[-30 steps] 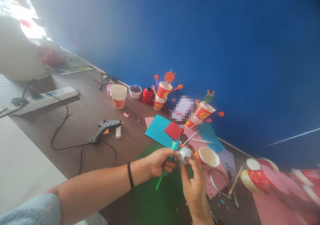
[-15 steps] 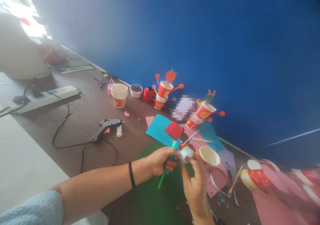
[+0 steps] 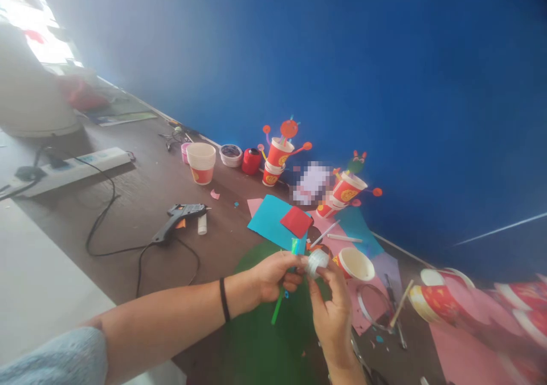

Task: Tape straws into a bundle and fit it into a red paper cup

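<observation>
My left hand (image 3: 276,274) is closed around a green straw (image 3: 276,312), whose lower end sticks out below the fingers. Bright green and blue pieces (image 3: 294,245) show above that fist. In my right hand (image 3: 331,311) is a small whitish, shiny roll of tape (image 3: 317,263), gripped between thumb and fingers. The left thumb touches the roll's near side, so both hands meet there. Beneath them lies a dark green sheet (image 3: 265,339). Just behind are a blue paper sheet (image 3: 270,220) and a red paper piece (image 3: 296,221).
A glue gun (image 3: 179,220) with its cord lies left, near a power strip (image 3: 89,166). Stacked paper cups (image 3: 201,163) and two cup figures (image 3: 280,154) stand along the blue wall. An open cup (image 3: 355,263) and scissors (image 3: 361,356) are close to my right hand.
The view has shifted very slightly, moving the things on the table a little leftward. Both hands keep nearly the same pose, and the roll is turned slightly.
</observation>
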The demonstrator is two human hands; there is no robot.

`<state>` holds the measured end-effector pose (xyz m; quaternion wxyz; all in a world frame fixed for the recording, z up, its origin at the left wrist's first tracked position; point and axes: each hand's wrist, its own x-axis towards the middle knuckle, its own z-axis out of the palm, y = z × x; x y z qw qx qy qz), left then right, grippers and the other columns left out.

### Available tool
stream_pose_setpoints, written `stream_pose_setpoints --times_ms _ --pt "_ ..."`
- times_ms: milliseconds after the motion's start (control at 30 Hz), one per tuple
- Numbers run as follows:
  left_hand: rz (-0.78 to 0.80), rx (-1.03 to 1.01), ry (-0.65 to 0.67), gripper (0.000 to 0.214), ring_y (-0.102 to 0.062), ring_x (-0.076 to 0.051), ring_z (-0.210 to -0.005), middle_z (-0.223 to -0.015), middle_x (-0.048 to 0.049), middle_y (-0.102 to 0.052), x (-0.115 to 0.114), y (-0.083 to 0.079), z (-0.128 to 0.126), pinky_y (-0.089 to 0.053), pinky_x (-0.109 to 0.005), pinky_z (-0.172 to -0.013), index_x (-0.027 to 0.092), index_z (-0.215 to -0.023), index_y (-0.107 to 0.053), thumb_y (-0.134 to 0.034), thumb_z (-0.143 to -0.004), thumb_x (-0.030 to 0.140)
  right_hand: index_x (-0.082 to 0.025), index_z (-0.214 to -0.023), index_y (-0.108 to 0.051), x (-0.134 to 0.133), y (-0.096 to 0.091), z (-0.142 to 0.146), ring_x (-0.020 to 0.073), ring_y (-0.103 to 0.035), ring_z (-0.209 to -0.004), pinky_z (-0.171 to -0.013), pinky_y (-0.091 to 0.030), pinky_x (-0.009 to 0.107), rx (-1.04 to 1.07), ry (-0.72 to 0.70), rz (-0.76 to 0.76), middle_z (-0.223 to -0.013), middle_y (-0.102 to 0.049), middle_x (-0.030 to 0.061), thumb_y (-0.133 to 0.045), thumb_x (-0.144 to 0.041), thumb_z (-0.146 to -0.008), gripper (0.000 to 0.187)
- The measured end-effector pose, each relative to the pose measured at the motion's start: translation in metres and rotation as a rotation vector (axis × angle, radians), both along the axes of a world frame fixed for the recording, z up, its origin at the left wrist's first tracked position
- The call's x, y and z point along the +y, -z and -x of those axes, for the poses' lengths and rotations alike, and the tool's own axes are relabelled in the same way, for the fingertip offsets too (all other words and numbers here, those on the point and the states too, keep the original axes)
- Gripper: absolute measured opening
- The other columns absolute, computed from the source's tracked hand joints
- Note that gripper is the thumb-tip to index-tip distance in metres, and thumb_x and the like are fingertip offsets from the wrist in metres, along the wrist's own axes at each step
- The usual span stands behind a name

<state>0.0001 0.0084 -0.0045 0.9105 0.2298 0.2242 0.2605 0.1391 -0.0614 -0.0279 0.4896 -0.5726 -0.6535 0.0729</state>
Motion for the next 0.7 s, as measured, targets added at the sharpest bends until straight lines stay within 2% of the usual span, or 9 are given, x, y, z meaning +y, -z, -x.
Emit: stream_pose_setpoints --times_ms 167,367,600,700 --pt "-0.038 0.012 -0.005 0.016 -0.019 -0.001 -0.039 -0.047 0.0111 -0.027 -0.0031 -0.0013 -0.0014 -0.008 -0.015 -0.04 0.015 -0.069 -0.05 -0.062 -0.058 0.014 -0.019 -0.1 -0.058 0.001 -0.003 0.0008 0.0266 -0.051 -0.113 -0.092 -0.043 0.045 -0.069 0.022 -0.042 -0.117 -0.057 0.0129 -0.056 -0.022 -0.086 0.015" --pt "-0.032 0.018 -0.043 0.018 -0.022 -0.001 -0.04 -0.053 0.0084 -0.035 -0.0024 -0.0006 -0.0011 -0.009 -0.016 -0.039 0.014 -0.064 -0.047 -0.064 -0.06 0.019 -0.019 -0.098 -0.058 0.0016 -0.0023 0.0011 0.0273 -0.05 -0.115 -0.093 -0.041 0.046 -0.085 0.02 -0.039 -0.118 -0.056 0.0132 -0.057 -0.021 -0.085 0.013" --pt "-0.039 0.006 -0.016 0.016 -0.017 -0.001 -0.039 -0.044 0.0116 -0.028 -0.0035 0.0036 -0.0029 -0.009 -0.016 -0.039 0.014 -0.068 -0.052 -0.062 -0.056 0.013 -0.02 -0.098 -0.058 0.0007 0.0019 0.0 0.027 -0.053 -0.107 -0.088 -0.045 0.048 0.022 0.023 0.012 -0.118 -0.056 0.0128 -0.057 -0.025 -0.085 0.014" --pt "-0.045 0.006 -0.038 0.016 -0.021 -0.001 -0.04 -0.049 0.0091 -0.034 -0.0035 0.0023 -0.0027 -0.01 -0.016 -0.039 0.014 -0.066 -0.05 -0.064 -0.059 0.016 -0.02 -0.098 -0.058 0.0009 0.0028 -0.0008 0.0265 -0.054 -0.105 -0.09 -0.044 0.049 0.018 0.023 0.029 -0.119 -0.055 0.0127 -0.058 -0.025 -0.085 0.014"
